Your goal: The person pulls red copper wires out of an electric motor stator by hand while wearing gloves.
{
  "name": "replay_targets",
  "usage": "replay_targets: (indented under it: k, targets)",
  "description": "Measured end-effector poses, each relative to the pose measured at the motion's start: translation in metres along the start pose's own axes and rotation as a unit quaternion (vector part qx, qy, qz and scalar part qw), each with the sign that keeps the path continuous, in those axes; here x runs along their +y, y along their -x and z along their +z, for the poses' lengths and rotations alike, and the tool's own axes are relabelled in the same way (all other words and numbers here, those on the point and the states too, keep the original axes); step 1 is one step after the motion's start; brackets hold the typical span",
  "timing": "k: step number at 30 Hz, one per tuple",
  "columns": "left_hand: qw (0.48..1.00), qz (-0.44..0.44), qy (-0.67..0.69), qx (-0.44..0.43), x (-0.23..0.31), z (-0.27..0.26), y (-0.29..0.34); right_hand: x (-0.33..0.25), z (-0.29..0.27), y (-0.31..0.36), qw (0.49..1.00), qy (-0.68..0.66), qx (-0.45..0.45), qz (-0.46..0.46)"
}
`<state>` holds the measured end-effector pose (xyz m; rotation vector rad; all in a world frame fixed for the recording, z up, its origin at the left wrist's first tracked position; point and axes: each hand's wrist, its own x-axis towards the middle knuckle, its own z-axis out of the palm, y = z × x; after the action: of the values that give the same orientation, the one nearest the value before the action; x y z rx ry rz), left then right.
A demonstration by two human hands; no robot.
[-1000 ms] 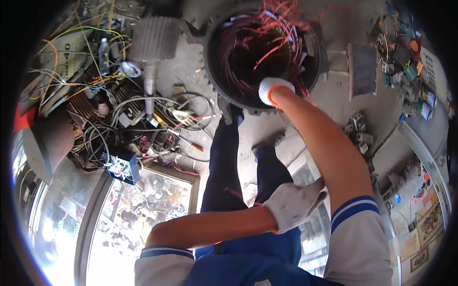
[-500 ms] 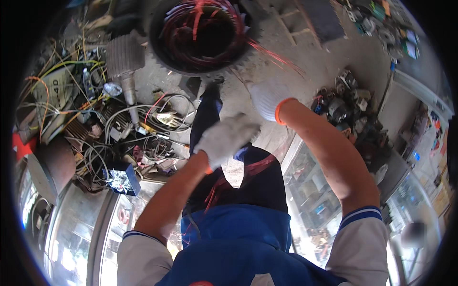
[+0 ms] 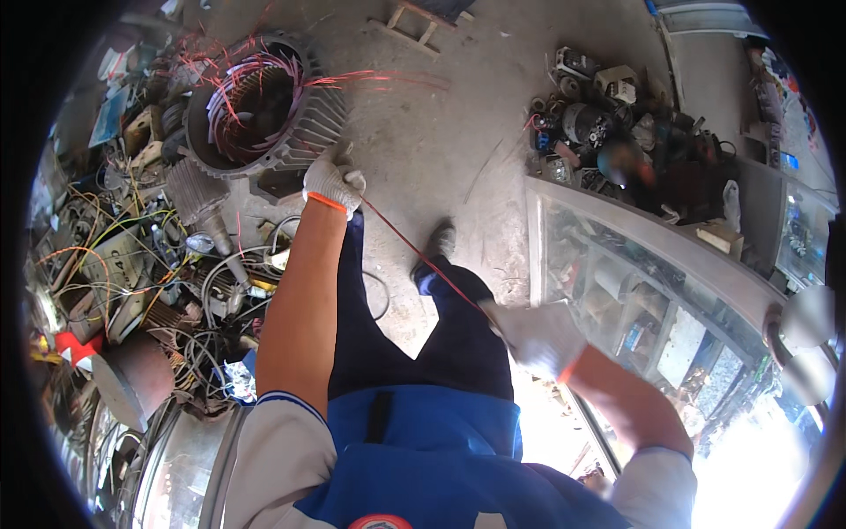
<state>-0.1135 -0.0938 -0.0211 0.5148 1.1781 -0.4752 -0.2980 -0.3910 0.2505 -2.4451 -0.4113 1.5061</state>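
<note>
A length of red copper wire (image 3: 412, 246) runs taut and slanting between my two hands, across the front of my legs. My left hand (image 3: 335, 182), in a white knit glove with an orange cuff, is closed on the wire's far end, close beside the finned motor housing (image 3: 322, 115). In a matching glove, my right hand (image 3: 539, 338) grips the near end above my right thigh; its fingers are slightly blurred. Red wire coils (image 3: 218, 106) line the housing's round opening. A bundle of loose red wires (image 3: 374, 79) sticks out from it to the right.
Cables, metal parts and tools crowd the floor at left, with a finned grey motor part (image 3: 196, 189) among them. Used motor parts (image 3: 589, 123) are piled at right, behind a glass display case (image 3: 634, 282). A wooden frame (image 3: 410, 26) lies at the far edge.
My view has turned right, so the motor housing now appears farther left. My hands have spread apart: the left reaches beside the housing, the right has drawn back toward me with wire between them.
</note>
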Motion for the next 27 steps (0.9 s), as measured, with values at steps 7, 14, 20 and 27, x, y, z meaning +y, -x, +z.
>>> replay_targets:
  k: [7, 14, 20, 27]
  targets:
    - [0.978, 0.139, -0.095, 0.122, -0.014, -0.001, -0.006, 0.085, 0.251, 0.212, 0.992, -0.008, -0.005, 0.125]
    - [0.970, 0.173, -0.154, 0.072, -0.036, -0.014, 0.004, 0.059, 0.174, 0.194, 0.950, -0.060, 0.123, 0.282]
    - [0.983, 0.088, -0.164, -0.007, -0.027, 0.000, 0.031, -0.094, -0.106, -0.120, 0.924, -0.098, 0.369, 0.017]
    - [0.928, 0.047, -0.363, -0.073, 0.047, 0.003, 0.065, -0.221, -0.201, -0.445, 0.993, 0.035, -0.002, 0.117]
